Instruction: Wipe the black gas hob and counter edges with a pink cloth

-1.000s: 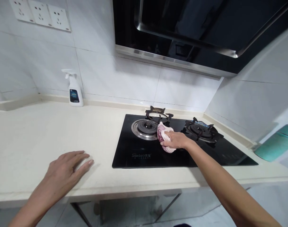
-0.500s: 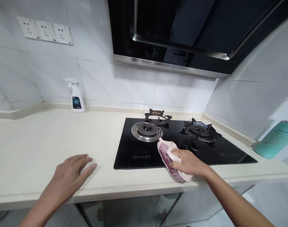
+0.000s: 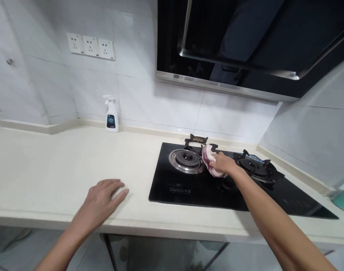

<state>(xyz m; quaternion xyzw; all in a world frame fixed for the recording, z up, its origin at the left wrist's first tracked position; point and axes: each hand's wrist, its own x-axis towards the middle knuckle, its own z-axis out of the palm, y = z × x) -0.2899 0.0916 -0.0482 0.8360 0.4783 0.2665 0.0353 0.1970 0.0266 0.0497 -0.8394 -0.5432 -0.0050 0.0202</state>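
My right hand (image 3: 223, 163) grips a pink-and-white cloth (image 3: 208, 157) and presses it on the black glass gas stove (image 3: 168, 188), just right of the left burner (image 3: 187, 159). The cloth reaches up near a loose pan support (image 3: 198, 142) standing behind that burner. Part of the stove's knobs is hidden below my right wrist. My left hand (image 3: 102, 199) rests on the pale countertop (image 3: 56, 169), left of the stove, fingers spread and holding nothing.
A white spray bottle (image 3: 112, 117) stands against the tiled wall. The right burner (image 3: 255, 167) has its pan support in place. A black range hood (image 3: 234, 45) overhangs the stove. At the right edge is a turquoise container (image 3: 343, 199). Wall sockets (image 3: 90, 46) sit upper left.
My right hand has moved the cloth from the stove's front edge back towards the loose pan support. My left hand stays on the countertop. The view has turned a little left.
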